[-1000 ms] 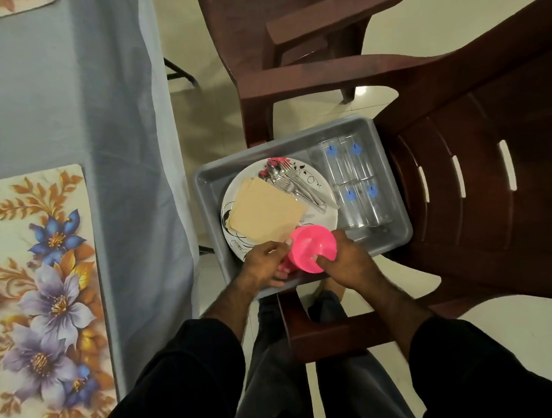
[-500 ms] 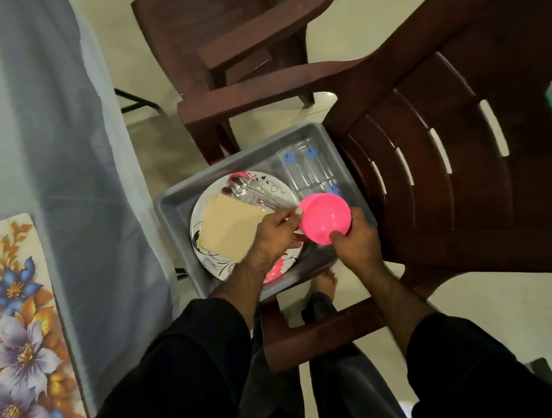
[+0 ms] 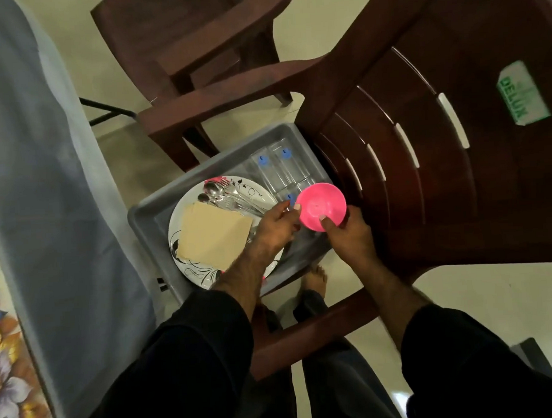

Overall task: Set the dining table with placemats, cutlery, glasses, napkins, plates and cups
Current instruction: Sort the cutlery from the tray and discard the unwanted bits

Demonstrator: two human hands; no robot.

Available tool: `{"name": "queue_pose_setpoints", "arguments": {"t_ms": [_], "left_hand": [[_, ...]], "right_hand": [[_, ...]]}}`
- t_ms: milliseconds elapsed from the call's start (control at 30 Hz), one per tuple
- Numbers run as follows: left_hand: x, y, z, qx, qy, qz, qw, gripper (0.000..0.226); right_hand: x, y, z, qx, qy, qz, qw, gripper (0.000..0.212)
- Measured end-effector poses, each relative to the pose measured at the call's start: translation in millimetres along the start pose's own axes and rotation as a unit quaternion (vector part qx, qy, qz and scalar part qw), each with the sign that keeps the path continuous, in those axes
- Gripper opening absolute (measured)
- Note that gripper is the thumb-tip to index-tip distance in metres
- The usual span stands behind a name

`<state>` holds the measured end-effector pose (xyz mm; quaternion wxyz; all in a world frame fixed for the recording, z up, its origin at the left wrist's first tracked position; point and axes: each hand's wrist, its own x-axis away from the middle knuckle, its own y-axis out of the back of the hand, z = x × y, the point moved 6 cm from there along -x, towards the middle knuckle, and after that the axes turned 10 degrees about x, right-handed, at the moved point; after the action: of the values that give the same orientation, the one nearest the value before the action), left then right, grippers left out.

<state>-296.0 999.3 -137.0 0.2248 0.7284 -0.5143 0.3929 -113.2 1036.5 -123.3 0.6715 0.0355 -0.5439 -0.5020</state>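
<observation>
You hold the pink cup [image 3: 322,206] between both hands, just above the near right corner of the grey tray [image 3: 147,212], which sits on the seat of the brown chair [image 3: 458,167]. Your right hand [image 3: 349,237] curls its fingers round the cup's rim from below, thumb on the inside; your left hand [image 3: 277,223] pinches the rim's left edge with its fingertips. That two-sided hold probably means you are pulling this cup free from another nested beneath it (a sliver of pink shows below your left wrist, though I cannot tell what it is).

Everything else waits inside the tray. The white plate [image 3: 258,193], glossy with black scrollwork, lies toward its left side and carries the tan napkins [image 3: 215,237], matte and square-folded, with the steel cutlery [image 3: 232,195] heaped just behind them. The clear glasses [image 3: 276,170] lie on their sides at the tray's far right. Left of the tray, the worktop's grey cloth [image 3: 43,189] hangs soft; a floral placemat [image 3: 5,382] lies on it.
</observation>
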Motion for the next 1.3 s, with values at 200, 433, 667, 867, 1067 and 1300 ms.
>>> {"name": "queue_pose_setpoints", "arguments": {"t_ms": [200,433,667,867,1067,1300], "left_hand": [[6,20,1,-0.016,-0.008,-0.018,1.000,0.036],[16,40,19,-0.002,-0.001,-0.032,0.999,0.020],[29,91,41,-0.015,0.016,-0.079,0.997,0.041],[30,157,57,-0.025,0.027,-0.123,0.992,0.031],[29,213,78,-0.036,0.023,-0.186,0.982,0.036],[29,231,71,-0.110,-0.005,-0.204,0.973,0.042]], "right_hand": [[-9,-27,-33,-0.099,-0.049,0.013,0.994,0.105],[32,-21,-16,-0.108,-0.083,-0.031,0.990,0.088],[68,-43,3,-0.041,-0.052,-0.053,0.996,0.035],[77,-105,43,0.008,0.019,0.043,0.999,0.033],[65,-152,74,0.106,0.042,0.086,0.990,0.040],[36,-179,132,0.380,0.243,0.015,0.892,0.073]]}}
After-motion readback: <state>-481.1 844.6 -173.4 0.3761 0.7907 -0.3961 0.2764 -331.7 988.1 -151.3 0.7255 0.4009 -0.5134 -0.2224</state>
